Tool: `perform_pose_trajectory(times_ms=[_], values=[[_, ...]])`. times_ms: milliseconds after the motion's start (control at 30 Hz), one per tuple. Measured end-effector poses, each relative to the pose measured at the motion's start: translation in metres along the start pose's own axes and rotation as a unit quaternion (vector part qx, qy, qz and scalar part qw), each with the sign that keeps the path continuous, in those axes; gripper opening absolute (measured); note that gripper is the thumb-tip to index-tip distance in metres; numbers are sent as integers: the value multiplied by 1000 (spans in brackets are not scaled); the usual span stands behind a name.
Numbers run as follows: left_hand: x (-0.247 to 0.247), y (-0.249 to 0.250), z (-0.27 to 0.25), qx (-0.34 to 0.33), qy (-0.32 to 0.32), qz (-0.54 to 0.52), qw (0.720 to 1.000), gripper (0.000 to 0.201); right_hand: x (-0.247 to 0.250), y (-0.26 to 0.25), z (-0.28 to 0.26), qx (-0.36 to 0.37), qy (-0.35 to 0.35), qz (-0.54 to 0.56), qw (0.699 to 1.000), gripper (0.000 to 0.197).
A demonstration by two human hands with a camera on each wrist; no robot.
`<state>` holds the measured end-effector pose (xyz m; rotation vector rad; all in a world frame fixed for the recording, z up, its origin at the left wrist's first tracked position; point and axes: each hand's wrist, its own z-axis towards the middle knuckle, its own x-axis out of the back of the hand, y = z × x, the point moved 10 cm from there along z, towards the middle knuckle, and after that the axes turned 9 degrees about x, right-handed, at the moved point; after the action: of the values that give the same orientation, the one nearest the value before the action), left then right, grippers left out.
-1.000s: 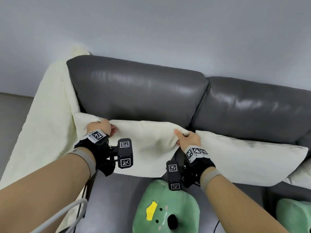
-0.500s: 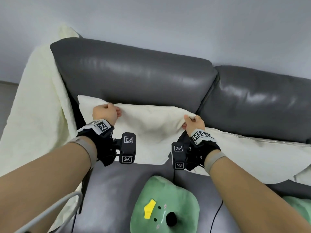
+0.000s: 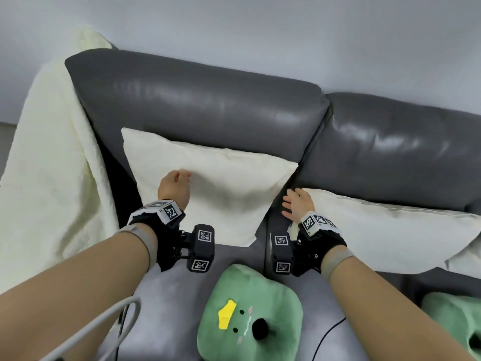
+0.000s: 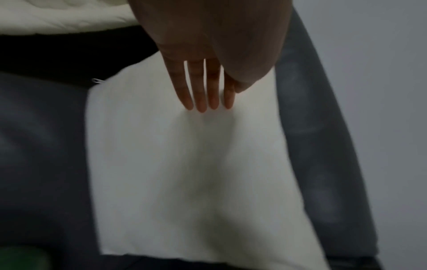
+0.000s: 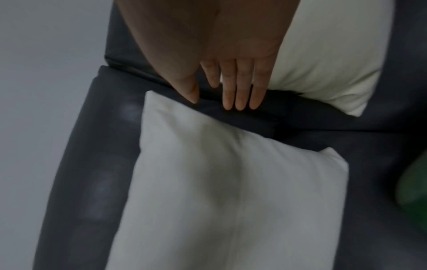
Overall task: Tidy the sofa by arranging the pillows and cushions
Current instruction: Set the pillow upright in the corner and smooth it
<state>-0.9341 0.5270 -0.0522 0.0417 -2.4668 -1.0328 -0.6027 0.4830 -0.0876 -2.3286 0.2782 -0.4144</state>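
Note:
A cream pillow (image 3: pixel 216 188) leans against the grey sofa backrest (image 3: pixel 208 105) on the left seat. My left hand (image 3: pixel 179 178) lies over its face, and the left wrist view shows the hand's fingers (image 4: pixel 208 98) straight above the pillow (image 4: pixel 184 173), holding nothing. My right hand (image 3: pixel 291 204) is open with spread fingers at the gap between this pillow and a second cream pillow (image 3: pixel 377 230) on the right seat. In the right wrist view its fingers (image 5: pixel 240 95) point at the dark strip between both pillows (image 5: pixel 231 191) (image 5: pixel 323 64).
A green plush cushion (image 3: pixel 250 313) with a face lies on the seat in front of me, and another green one (image 3: pixel 453 324) sits at the lower right. A cream blanket (image 3: pixel 52 178) drapes the left armrest. A grey cable (image 3: pixel 91 332) hangs by my left arm.
Both hands have let go of the left pillow's top edge. It now stands on its own against the backrest. My right hand has moved right, down to the gap.

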Motion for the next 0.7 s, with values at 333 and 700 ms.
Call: perform_pose_trajectory(times_ms=[333, 700], values=[[-58, -183, -37, 140, -162, 248, 945, 28, 77, 212, -6, -137, -7, -197, 971, 21], [-103, -343, -76, 228, -201, 292, 907, 77, 139, 379, -62, -247, 41, -240, 938, 94]])
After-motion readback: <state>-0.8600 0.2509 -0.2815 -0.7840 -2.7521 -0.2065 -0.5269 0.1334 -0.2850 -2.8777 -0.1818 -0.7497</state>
